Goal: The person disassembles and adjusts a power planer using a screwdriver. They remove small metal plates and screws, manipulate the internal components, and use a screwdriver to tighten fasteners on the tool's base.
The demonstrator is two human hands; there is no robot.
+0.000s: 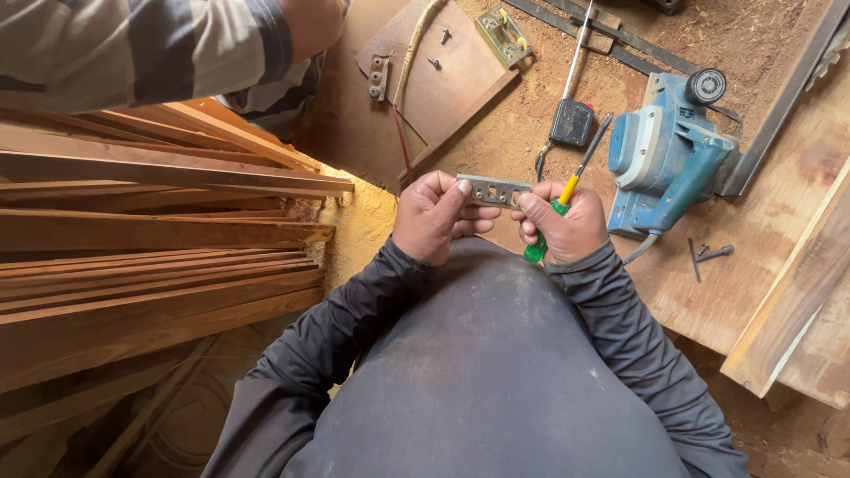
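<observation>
Pinching a small, stiff, light metal hinge plate (493, 189) by its ends mid-frame, left hand (434, 217) clamps one end; right hand (567, 226) also grips a green-handled screwdriver (567, 190).

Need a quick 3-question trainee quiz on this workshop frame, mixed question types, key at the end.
1. True or false: the left hand holds the flat grey metal plate with holes.
2. The right hand grips: A) green-and-yellow-handled screwdriver B) hammer C) chisel?
3. Which machine lies right of the hands on the wooden board?

Key: 1 true; 2 A; 3 the blue electric planer.
</observation>
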